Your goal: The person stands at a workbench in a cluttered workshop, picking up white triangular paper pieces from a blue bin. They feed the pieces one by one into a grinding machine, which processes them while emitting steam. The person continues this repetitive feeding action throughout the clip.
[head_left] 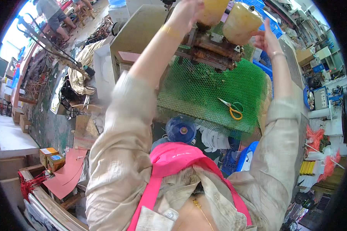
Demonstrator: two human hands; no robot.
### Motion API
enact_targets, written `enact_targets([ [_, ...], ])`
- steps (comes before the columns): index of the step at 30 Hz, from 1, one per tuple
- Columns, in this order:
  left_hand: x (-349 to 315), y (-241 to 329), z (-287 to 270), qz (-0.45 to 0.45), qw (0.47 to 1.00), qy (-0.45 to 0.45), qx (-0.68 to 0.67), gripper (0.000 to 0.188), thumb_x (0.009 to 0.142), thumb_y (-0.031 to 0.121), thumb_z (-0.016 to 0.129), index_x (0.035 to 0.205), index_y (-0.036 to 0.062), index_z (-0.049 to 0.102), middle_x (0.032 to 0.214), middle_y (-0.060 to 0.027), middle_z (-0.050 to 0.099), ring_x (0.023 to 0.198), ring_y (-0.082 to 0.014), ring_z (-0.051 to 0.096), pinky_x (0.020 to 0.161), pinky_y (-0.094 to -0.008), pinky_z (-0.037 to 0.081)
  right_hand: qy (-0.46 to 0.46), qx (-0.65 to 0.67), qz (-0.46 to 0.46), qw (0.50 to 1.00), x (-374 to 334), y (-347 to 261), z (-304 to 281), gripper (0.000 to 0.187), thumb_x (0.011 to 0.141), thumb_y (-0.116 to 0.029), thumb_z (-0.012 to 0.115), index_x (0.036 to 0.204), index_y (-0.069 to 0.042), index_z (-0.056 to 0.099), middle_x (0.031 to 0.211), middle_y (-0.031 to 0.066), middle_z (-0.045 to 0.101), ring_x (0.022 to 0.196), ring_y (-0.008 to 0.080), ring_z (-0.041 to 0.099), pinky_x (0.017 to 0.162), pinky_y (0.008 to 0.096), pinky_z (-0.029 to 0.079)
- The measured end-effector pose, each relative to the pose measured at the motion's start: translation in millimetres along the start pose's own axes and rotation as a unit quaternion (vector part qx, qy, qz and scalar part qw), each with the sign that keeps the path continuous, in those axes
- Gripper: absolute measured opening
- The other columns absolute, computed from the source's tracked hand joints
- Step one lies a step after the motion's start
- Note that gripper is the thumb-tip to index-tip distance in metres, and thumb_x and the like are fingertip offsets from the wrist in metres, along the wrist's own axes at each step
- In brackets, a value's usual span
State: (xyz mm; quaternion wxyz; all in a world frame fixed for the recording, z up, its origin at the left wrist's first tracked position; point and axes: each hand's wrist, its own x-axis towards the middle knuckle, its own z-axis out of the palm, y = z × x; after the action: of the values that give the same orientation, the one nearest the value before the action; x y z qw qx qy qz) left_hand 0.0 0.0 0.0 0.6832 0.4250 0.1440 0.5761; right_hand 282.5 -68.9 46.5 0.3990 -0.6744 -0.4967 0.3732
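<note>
My left hand [187, 14] reaches to the top edge, next to a yellowish plastic container [213, 13]; its fingers are blurred and partly cut off. Beside a second yellowish container [241, 25] is my right hand [265, 39], fingers apart; whether it touches the container I cannot tell. Below both containers sits a rusty, greasy metal machine part [216, 54]. Green plastic mesh [208, 88] covers the worktop in front of it. On the mesh lies a pair of scissors [235, 111] with orange handles, blades pointing up and left.
Blue plastic crates [273, 27] stand behind my right hand. A blue round reel [181, 129] and white curved pieces [214, 138] lie below the mesh. A large box-shaped housing [137, 34] rises at the left. Another person [52, 13] is far off at the upper left.
</note>
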Motion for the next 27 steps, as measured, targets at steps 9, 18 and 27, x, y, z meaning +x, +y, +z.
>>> enact_targets([
  [9,-316.8,-131.5,-210.4,-0.325,0.805,0.481,-0.123,0.025,0.082,0.029,0.045,0.095,0.0083,0.051,0.096,-0.0102,0.055,0.076,-0.0233,0.049,0.072,-0.0371,0.041,-0.149,0.103,0.149,0.972,-144.8,195.2,65.7,0.050,0.085,-0.045,0.042,0.097,0.000,0.057,0.050,-0.0030,0.045,0.043,0.0051,0.044,0.046,0.0178,0.039],
  [18,-250.1,-152.7,-235.9,-0.267,0.827,0.433,-0.240,0.029,0.088,0.025,0.034,0.079,-0.0016,0.042,0.081,-0.0180,0.052,0.072,-0.0283,0.050,0.066,-0.0392,0.045,-0.203,0.143,0.177,0.952,-208.2,242.1,115.2,0.031,0.088,-0.027,0.045,0.096,0.000,0.057,0.062,0.0033,0.055,0.055,0.0090,0.051,0.049,0.0208,0.041],
  [27,-246.9,-159.2,-245.0,-0.280,0.851,0.436,-0.090,0.020,0.082,0.021,0.040,0.076,0.0028,0.046,0.075,-0.0136,0.054,0.071,-0.0265,0.054,0.062,-0.0380,0.046,-0.154,0.126,0.196,0.960,-250.1,290.8,90.6,0.031,0.087,-0.029,0.046,0.096,-0.002,0.058,0.064,0.0024,0.055,0.053,0.0086,0.051,0.051,0.0201,0.042],
])
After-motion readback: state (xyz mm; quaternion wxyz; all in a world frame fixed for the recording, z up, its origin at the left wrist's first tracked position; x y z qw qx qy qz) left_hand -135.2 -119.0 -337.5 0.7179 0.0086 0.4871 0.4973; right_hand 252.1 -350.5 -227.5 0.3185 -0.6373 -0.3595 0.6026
